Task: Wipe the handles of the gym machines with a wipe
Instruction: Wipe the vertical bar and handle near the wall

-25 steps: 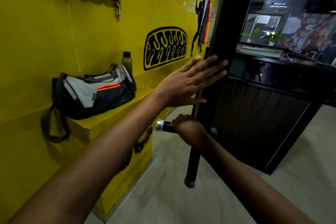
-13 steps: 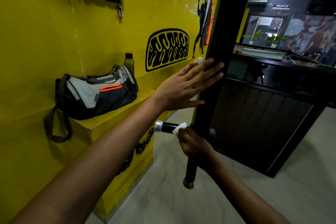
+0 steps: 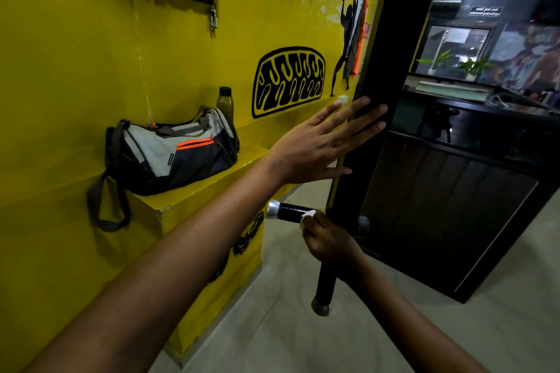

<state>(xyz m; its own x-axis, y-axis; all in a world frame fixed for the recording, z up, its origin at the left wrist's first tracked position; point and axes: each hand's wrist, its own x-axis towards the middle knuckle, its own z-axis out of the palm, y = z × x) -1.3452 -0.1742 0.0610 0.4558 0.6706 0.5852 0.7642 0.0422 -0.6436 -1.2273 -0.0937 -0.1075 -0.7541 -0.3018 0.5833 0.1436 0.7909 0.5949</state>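
A black handle [image 3: 289, 211] with a silver end cap sticks out to the left from a dark upright panel [image 3: 391, 54]. My right hand [image 3: 328, 239] grips a white wipe [image 3: 307, 216] and presses it against the handle near the panel. A second black bar [image 3: 325, 288] with a silver cap runs down below that hand. My left hand [image 3: 321, 142] lies flat with straight fingers against the panel's edge, above the handle.
A yellow bench [image 3: 194, 203] along the yellow wall carries a grey and black duffel bag [image 3: 169, 154] and a dark bottle [image 3: 225, 103]. A dark wooden counter [image 3: 454, 206] stands to the right. Pale floor [image 3: 394, 336] lies below.
The white wipe has come into sight under my right hand, which has shifted along the handle towards the panel. My left hand stays flat on the panel edge.
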